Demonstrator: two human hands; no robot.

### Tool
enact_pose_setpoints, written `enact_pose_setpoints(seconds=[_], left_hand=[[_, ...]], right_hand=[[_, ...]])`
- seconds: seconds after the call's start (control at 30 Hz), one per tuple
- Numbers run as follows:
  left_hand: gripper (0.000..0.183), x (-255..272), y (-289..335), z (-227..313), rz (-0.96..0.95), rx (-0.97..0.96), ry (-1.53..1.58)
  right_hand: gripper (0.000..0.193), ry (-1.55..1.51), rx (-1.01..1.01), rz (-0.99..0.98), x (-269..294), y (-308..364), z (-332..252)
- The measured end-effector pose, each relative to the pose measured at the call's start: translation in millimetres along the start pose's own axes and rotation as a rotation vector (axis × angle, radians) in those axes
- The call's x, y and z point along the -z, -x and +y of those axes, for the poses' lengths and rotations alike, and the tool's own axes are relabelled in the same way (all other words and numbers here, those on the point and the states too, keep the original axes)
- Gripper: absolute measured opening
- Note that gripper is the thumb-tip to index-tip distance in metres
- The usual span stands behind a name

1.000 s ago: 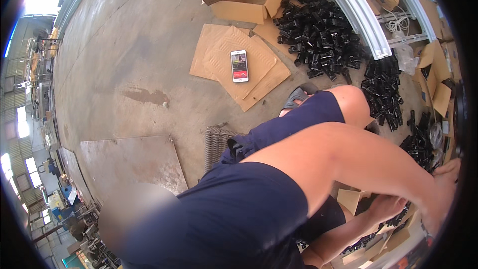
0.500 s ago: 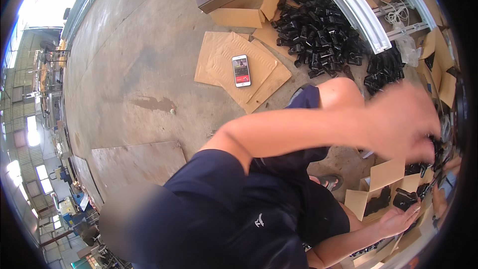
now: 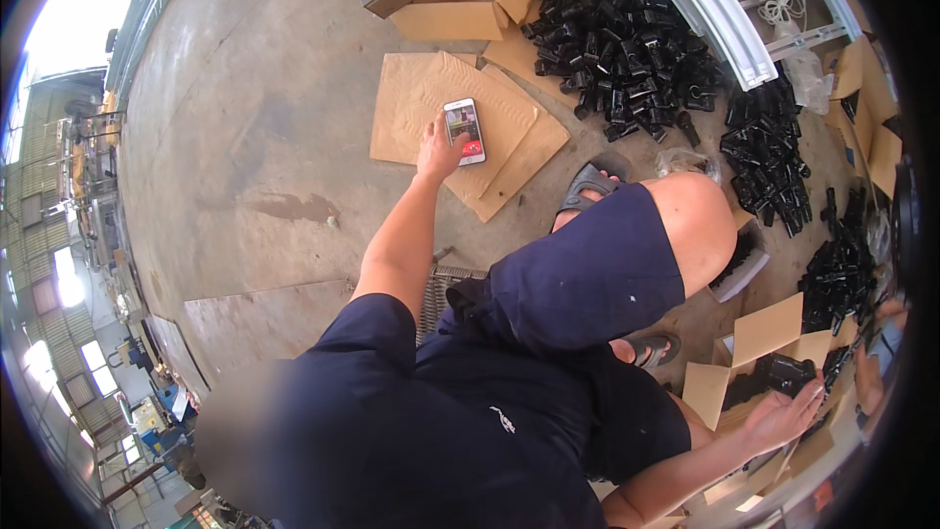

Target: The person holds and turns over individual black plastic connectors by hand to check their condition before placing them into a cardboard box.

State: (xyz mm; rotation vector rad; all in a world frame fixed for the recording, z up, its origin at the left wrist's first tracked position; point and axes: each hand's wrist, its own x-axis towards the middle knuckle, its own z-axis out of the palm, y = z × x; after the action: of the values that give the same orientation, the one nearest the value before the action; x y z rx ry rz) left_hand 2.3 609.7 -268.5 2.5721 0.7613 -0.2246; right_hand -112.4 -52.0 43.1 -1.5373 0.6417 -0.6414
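On sheets of brown cardboard (image 3: 534, 152) on the floor lies a white-framed phone (image 3: 466, 132) with its screen lit. My left hand (image 3: 440, 151) reaches out to it, fingers apart along its left edge and a digit over the screen. Down at the right, my right hand (image 3: 783, 421) holds a small black block-shaped part (image 3: 789, 374), whose exact kind I cannot make out. Under that part stands an open cardboard box (image 3: 707, 394) with more black pieces inside.
Heaps of black parts (image 3: 627, 59) cover the floor ahead, with more black parts (image 3: 764, 157) beside them. A pale metal rail frame (image 3: 705, 15) runs at the upper right. Another person's arm (image 3: 869, 382) shows at the right edge. A metal plate (image 3: 264, 323) lies left.
My left arm has swung from the far right across to the phone, uncovering my knee and the black heaps. My right hand stays near the box with the black part.
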Motion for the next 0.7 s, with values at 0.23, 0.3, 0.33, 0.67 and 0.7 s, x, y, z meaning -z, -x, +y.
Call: enact_pose_setpoints(seconds=[0.23,0.3,0.33,0.67,0.7], left_hand=[[0.087,-3.6,4.4,5.4,-0.142,-0.03,-0.182],[0.088,-6.4,4.6,-1.4,-0.098,-0.028,-0.191],[0.089,-7.0,3.2,-3.8,-0.067,-0.029,-0.166],[0.086,-2.6,9.9,-5.5,-0.136,-0.107,-0.244],[0.084,-3.3,12.3,-2.5,-0.124,-0.101,-0.266]], right_hand=[[0.034,0.066,0.014,-0.031,-33.3,-1.2,-1.0],[0.035,0.05,0.008,-0.065,-38.7,-2.0,-1.3],[0.035,0.059,0.016,-0.055,-42.2,-1.7,-2.8],[0.035,0.065,0.03,-0.017,-47.6,1.8,-3.3],[0.034,0.069,0.034,-0.011,-46.8,2.4,-2.9]])
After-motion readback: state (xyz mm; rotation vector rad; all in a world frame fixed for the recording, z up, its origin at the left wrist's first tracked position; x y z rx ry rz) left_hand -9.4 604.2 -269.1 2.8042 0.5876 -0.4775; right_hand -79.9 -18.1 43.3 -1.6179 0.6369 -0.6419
